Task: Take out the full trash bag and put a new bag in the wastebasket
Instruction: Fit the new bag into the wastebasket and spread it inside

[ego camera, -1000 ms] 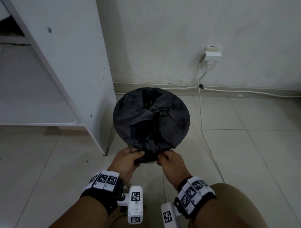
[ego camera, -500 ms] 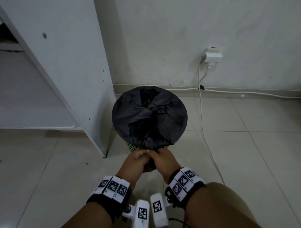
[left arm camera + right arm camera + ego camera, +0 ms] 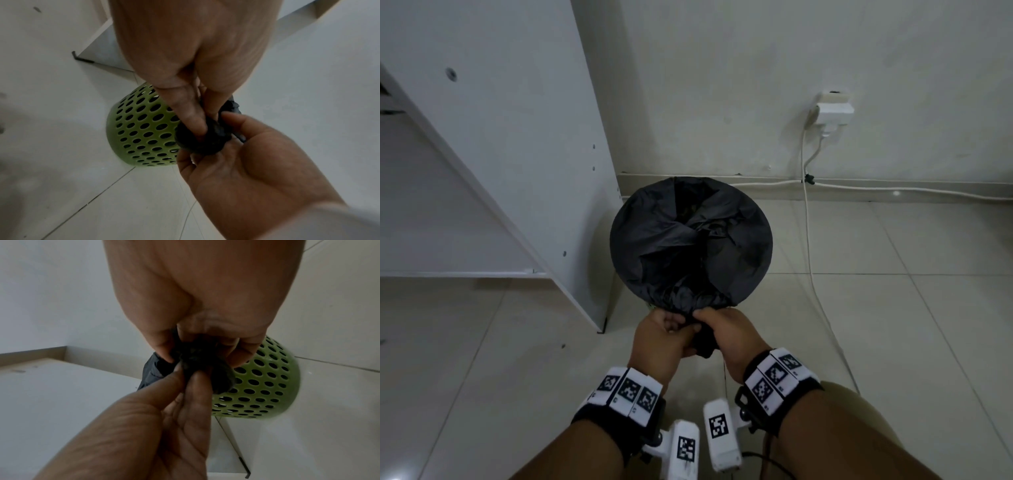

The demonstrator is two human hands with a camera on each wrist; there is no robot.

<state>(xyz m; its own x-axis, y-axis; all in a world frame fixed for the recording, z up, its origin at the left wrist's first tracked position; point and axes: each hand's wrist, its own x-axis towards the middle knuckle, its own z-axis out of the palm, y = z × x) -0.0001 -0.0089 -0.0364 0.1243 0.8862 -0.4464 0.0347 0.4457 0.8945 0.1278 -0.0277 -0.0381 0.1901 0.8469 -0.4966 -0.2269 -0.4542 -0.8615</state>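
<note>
Together, both hands' grip (pinching) bunched trash bag [image 3: 690, 246] edge

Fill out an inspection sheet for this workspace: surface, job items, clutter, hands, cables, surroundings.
Surface: pale tiled floor, a few dark specks.
Job's things: black trash bag stretched over the rim of the green perforated wastebasket, excess bunched at the near edge.
Clutter: nothing seen.
Hands: left hand and right hand both pinch the bunched bag.
Cables: white cable runs from the wall plug down across the floor; another follows the baseboard.
Surroundings: white cabinet panel left of the basket, wall behind.
</note>
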